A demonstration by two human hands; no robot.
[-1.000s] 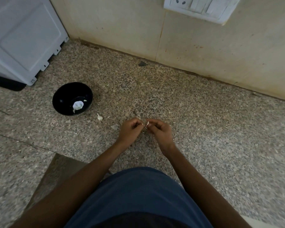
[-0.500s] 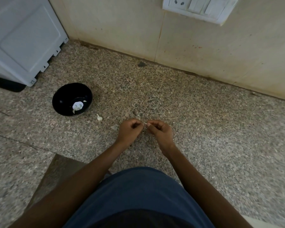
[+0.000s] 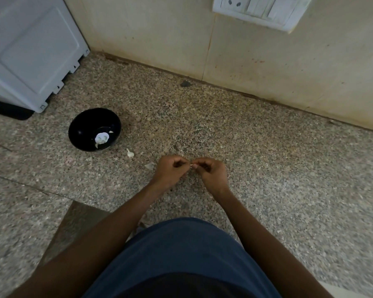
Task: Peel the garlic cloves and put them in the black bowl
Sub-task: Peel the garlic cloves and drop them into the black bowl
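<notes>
- The left hand (image 3: 170, 169) and the right hand (image 3: 210, 172) meet fingertip to fingertip just above the speckled stone worktop (image 3: 267, 168), both with fingers curled.
- Between their fingertips a small pale garlic clove (image 3: 191, 166) is pinched from both sides; only a sliver of it shows, so I cannot tell how much skin is on it.
- Both forearms run back toward the body, over a dark blue shirt (image 3: 181, 250) at the bottom of the view.
- Just left of the left hand a thin pale scrap of garlic skin (image 3: 150, 166) lies flat on the worktop.
- A little further left, between the hands and the bowl, a loose white garlic clove (image 3: 129, 153) lies on the worktop, near the bowl's rim but not touching it.
- The black bowl (image 3: 84, 127) stands upright on the worktop, well to the left of the hands. Inside it, toward its near right side, there are white garlic pieces (image 3: 102, 138); how many I cannot tell.
- Behind the bowl, in the far left corner, a grey appliance (image 3: 30, 50) stands on the worktop, with a dark base showing under its lower edge.
- A stained cream wall (image 3: 267, 61) rises along the back edge of the worktop.
- A white switch and socket plate (image 3: 261, 9) is fixed to the wall at the top of the view.
- A small dark spot (image 3: 185, 83) sits on the worktop close to the foot of the wall.
</notes>
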